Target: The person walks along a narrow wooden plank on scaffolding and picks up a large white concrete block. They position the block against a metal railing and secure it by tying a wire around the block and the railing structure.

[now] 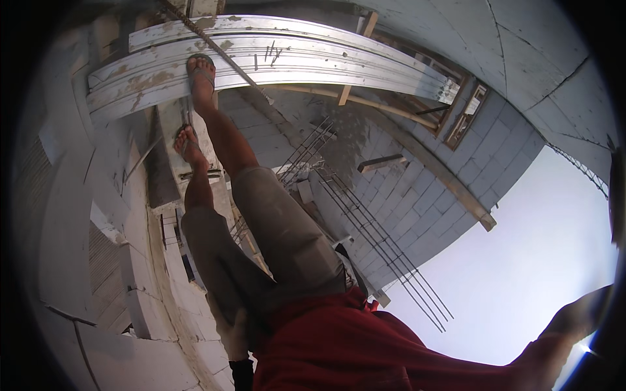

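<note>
My left hand (237, 333), pale and blurred below a dark cuff (242, 374), hangs beside the left thigh of my grey trousers (287, 251). Its fingers are too unclear to read, and nothing held shows there. My right arm (561, 329) reaches out to the right edge of the picture, its hand beyond view. One foot (203, 77), in a sandal, is on a silvery metal plank (306, 58) splashed with dried mortar. The other foot (190, 147) rests on a narrow concrete ledge (189, 171) nearer to me.
A ribbed steel bar (218, 49) lies slanting over the planks. Tied rebar (385, 244) juts out beside a grey block wall (417, 195), with a wooden beam (450, 176) along it. More block wall (147, 300) rises on the left. A drop opens below the planks.
</note>
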Motion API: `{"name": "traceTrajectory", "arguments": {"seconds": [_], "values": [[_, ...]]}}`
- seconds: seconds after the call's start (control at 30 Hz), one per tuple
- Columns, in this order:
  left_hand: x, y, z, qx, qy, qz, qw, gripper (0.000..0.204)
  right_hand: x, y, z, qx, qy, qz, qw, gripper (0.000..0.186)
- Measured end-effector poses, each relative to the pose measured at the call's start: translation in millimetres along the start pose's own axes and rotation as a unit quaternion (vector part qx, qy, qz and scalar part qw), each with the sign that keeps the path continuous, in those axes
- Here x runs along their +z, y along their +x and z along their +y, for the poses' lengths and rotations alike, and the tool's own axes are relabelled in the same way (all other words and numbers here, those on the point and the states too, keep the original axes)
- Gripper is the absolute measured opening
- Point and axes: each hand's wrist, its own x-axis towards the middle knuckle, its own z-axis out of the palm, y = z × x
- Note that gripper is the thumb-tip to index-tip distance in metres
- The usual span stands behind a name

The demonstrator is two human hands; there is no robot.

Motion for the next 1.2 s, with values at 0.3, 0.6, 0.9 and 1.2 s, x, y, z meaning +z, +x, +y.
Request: {"name": "traceTrajectory", "arguments": {"seconds": [0.3,0.6,0.9,1.2], "values": [[27,3,13,-0.023,-0.080,0.017,0.996,0.097,27,2,-48,-0.055,0.018,0.028,0.998,0.031],[-1,3,9,0.035,-0.011,0.021,0.999,0.088,-72,23,-29,-0.126,-0.037,-0.116,0.984,0.051],[-16,1,22,0.076,-0.135,0.011,0.988,0.080,-869,142,-65,-0.233,-0.021,-0.150,0.961,0.077],[-88,15,61,0.186,-0.027,0.066,0.980,0.084,-1179,147,-94,-0.199,-0.055,0.113,0.972,0.103]]}}
